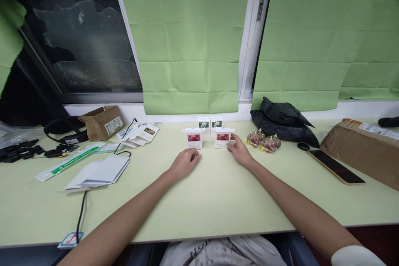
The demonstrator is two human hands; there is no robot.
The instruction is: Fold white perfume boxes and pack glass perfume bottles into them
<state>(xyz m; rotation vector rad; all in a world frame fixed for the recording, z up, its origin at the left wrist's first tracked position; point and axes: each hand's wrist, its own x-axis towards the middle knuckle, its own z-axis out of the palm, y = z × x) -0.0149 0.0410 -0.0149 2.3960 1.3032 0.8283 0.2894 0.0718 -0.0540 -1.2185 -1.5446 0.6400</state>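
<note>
Two small white boxes with pink-red flower pictures stand upright side by side in mid-table, their top flaps open: a left box [194, 139] and a right box [222, 140]. My right hand [240, 151] grips the right box at its right edge, thumb low at the front and fingers by the flap. My left hand [185, 163] rests on the table just in front of the left box, fingers curled in with nothing visible in them. Behind stand two more white boxes [204, 124] with white-flower pictures. Right of my right hand lie ornate glass bottles [269, 144] with pink contents and gold parts.
At the right are a black plastic bag [280, 122], a phone [335, 167] and a large cardboard box [361, 149]. Folded white paper [98, 171], a dark cable [81, 212], flattened cartons [140, 134] and a small brown box [102, 124] lie left. Green curtains [190, 41] hang behind.
</note>
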